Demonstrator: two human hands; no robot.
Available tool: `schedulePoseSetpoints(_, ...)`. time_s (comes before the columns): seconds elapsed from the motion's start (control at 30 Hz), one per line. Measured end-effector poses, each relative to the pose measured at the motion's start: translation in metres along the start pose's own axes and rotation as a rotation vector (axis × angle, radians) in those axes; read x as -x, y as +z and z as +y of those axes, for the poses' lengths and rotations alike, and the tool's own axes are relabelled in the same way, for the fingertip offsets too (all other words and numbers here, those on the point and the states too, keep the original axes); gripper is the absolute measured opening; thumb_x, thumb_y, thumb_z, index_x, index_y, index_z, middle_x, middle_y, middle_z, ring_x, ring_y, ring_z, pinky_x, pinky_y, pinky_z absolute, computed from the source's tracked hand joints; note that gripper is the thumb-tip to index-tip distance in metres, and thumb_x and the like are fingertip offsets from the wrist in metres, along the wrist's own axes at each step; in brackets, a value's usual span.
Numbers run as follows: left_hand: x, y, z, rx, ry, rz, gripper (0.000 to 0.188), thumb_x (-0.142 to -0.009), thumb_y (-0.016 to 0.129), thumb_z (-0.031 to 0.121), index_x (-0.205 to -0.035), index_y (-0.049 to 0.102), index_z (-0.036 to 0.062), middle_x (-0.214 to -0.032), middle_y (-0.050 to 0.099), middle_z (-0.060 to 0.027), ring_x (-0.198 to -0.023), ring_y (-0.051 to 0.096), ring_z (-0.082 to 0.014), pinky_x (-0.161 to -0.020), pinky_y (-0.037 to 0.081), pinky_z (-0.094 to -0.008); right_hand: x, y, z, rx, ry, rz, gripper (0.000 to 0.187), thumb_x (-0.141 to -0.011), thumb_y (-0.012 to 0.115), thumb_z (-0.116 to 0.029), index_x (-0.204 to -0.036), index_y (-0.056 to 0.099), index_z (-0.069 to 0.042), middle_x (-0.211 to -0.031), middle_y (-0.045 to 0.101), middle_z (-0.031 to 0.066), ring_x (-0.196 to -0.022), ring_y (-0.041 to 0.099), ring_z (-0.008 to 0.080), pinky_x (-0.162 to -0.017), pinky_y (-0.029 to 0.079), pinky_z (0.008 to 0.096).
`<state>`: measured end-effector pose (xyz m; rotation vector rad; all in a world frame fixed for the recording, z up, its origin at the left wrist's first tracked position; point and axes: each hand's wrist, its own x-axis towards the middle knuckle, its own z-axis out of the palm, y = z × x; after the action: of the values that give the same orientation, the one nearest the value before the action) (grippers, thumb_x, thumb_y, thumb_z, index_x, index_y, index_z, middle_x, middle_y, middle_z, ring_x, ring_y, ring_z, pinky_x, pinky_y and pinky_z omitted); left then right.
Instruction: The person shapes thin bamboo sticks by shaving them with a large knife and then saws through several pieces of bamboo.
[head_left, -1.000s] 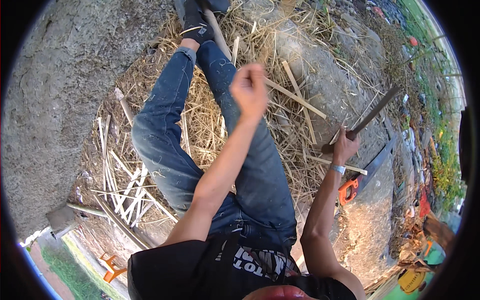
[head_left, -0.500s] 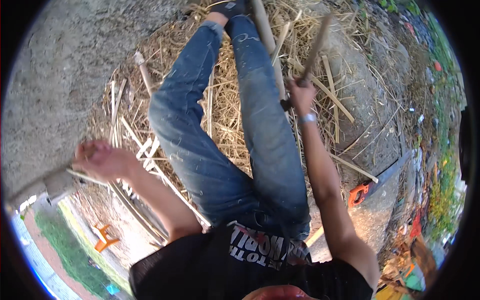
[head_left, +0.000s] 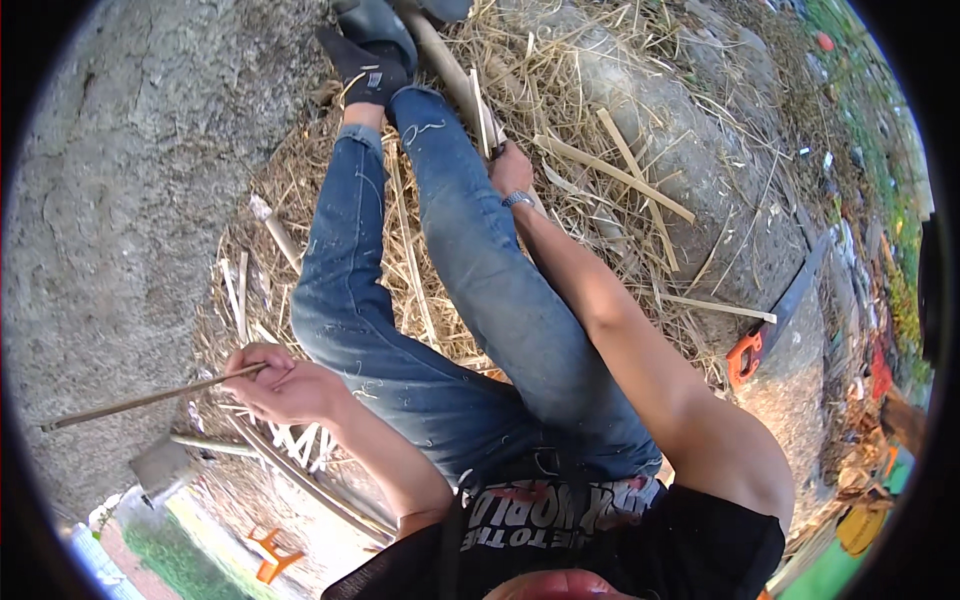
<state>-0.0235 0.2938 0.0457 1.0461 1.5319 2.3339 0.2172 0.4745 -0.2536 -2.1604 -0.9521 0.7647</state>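
Note:
My left hand (head_left: 285, 385) is closed round one end of a thin brown wooden stick (head_left: 150, 403), held out to the left beside my bent left knee. Beyond my right knee, my right hand (head_left: 512, 170) is closed against a thick wooden pole (head_left: 445, 65). A small dark part shows at its fingers, but what it grips is mostly hidden. Pale split strips (head_left: 482, 115) stick up along the pole by that hand. The pole runs from my feet down beside my right leg.
Straw-like shavings and loose wood strips (head_left: 620, 175) cover the ground around my legs. At the right lies a handsaw with an orange handle (head_left: 743, 358). A rough grey concrete surface (head_left: 130, 200) fills the left. An orange stool-like object (head_left: 272, 555) is at the lower left.
My right hand has moved in toward the pole; the long brown piece it held upright no longer shows there. My left hand has shifted right, its stick now plainly visible. The view has turned.

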Motion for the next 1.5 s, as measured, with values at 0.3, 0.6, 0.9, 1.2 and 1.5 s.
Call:
schedulePoseSetpoints(0.3, 0.066, 0.073, 0.005, 0.156, -0.048, -0.41, 0.046, -0.111, 0.041, 0.043, -0.1, 0.058, 0.0017, -0.068, 0.05, -0.0039, -0.059, 0.04, -0.0102, -0.056, 0.03, -0.0252, -0.017, -0.017, -0.024, 0.043, 0.103, -0.156, 0.039, -0.076, 0.081, -0.023, -0.106, 0.07, 0.0, -0.108, 0.073, 0.0238, -0.104, 0.071, 0.0406, -0.091, 0.057, 0.0482)
schedulePoseSetpoints(0.6, 0.138, 0.072, 0.019, 0.192, -0.211, -0.459, 0.043, -0.112, 0.041, 0.039, -0.1, 0.058, 0.0008, -0.07, 0.05, -0.0053, -0.06, 0.039, -0.0099, -0.056, 0.03, -0.0245, -0.01, 0.008, -0.001, 0.0, 0.003, -0.101, 0.026, -0.097, 0.05, -0.013, -0.102, 0.071, 0.001, -0.102, 0.073, 0.0269, -0.099, 0.071, 0.0442, -0.087, 0.056, 0.0534)
schedulePoseSetpoints(0.9, 0.121, 0.059, 0.016, 0.06, -0.163, -0.497, 0.044, -0.112, 0.043, 0.036, -0.105, 0.062, -0.0032, -0.074, 0.051, -0.0021, -0.063, 0.04, -0.0063, -0.054, 0.027, -0.0216, 0.0, -0.165, 0.03, -0.219, -0.202, 0.112, 0.036, -0.07, 0.086, -0.025, -0.09, 0.069, 0.0, -0.084, 0.074, 0.0186, -0.078, 0.072, 0.0344, -0.074, 0.057, 0.0432)
schedulePoseSetpoints(1.2, 0.182, 0.203, 0.013, -0.076, -0.214, -1.329, 0.027, -0.105, 0.057, 0.013, -0.126, 0.064, -0.0021, -0.094, 0.072, -0.0037, -0.083, 0.059, -0.0071, -0.072, 0.045, -0.0223, -0.035, -0.353, 0.196, -0.396, 0.266, 0.715, 0.04, -0.068, 0.093, -0.027, -0.082, 0.067, -0.001, -0.08, 0.074, 0.0126, -0.073, 0.072, 0.0271, -0.07, 0.056, 0.0406)
schedulePoseSetpoints(1.5, 0.351, 0.3, -0.058, -0.207, 0.171, -1.735, 0.022, -0.097, 0.054, 0.01, -0.11, 0.07, 0.0028, -0.097, 0.072, -0.0233, -0.09, 0.069, -0.0438, -0.082, 0.054, -0.0514, -0.016, -0.395, 0.252, -0.677, 0.527, 0.718, 0.029, -0.077, 0.087, -0.015, -0.081, 0.067, 0.005, -0.075, 0.073, 0.0164, -0.06, 0.071, 0.0219, -0.052, 0.056, 0.0352)
